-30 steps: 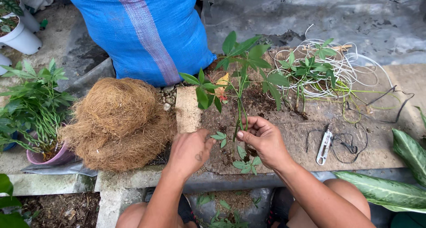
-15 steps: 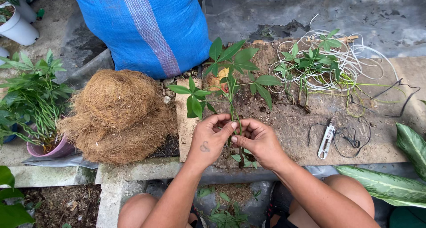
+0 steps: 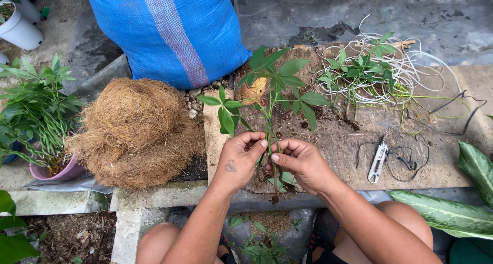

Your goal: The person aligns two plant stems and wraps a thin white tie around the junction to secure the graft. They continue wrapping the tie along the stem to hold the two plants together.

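Tabletop (image 3: 328, 156): soil-strewn board carrying the work, blue sack (image 3: 169, 30) behind, mound of coconut fibre (image 3: 136, 130) at left.
Seedling (image 3: 272, 89): upright over the board; probably light, thin bendable stem, tender leaves; best taken low on the stem.
Left hand (image 3: 237, 158): fingertips pinch the stem from the left.
Right hand (image 3: 300, 161): thumb and finger closed on the same stem, almost touching the other hand.

Both forearms come up from the bottom edge and meet in the middle. The left hand (image 3: 237, 160) is palm down, its fingers curled and pinched at the tips. The right hand (image 3: 302, 161) faces it, thumb and fingers pinched too, the 2 hands almost touching.
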Motion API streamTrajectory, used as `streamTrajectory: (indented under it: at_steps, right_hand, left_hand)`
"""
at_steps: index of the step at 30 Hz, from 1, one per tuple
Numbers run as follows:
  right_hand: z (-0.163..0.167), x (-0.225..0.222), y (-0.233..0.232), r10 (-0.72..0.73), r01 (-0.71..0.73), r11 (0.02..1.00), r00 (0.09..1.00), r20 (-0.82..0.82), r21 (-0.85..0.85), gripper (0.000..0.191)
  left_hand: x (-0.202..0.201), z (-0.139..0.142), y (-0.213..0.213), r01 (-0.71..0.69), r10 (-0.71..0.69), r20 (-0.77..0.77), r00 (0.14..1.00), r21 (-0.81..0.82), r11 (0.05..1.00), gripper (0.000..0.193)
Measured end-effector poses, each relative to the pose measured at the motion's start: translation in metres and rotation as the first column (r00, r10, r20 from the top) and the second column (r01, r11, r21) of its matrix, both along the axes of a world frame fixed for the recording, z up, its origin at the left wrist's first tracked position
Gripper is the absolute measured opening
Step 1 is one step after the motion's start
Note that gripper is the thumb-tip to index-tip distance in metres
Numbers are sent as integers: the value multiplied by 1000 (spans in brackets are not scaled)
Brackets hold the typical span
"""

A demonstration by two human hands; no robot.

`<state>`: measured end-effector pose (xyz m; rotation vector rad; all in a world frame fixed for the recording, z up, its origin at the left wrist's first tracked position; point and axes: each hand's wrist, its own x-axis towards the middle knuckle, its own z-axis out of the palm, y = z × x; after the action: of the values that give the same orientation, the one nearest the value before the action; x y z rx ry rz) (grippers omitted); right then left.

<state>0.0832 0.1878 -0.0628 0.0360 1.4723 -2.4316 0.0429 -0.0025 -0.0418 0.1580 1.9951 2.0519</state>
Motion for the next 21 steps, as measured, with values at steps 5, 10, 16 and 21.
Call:
streamTrajectory:
  at_steps: [5, 10, 16, 21]
  right_hand:
    - [6, 0, 3, 61, -60, 993, 998, 3, -100, 24]
    - [5, 1, 1, 49, -51, 997, 998, -43, -65, 23]
    - [-5, 2, -2, -9, 17, 986, 999, -43, 169, 20]
    - [-8, 0, -3, 0, 20, 980, 995, -102, 198, 15]
  left_hand:
    - [-1, -1, 1, 41, -43, 30, 999, 78, 996, 21]
    - [-1, -5, 3, 45, -53, 44, 998, 165, 985, 23]
    - [3, 1, 2, 35, -52, 80, 995, 197, 980, 23]
    - [9, 13, 6, 31, -32, -17, 999, -50, 998, 27]
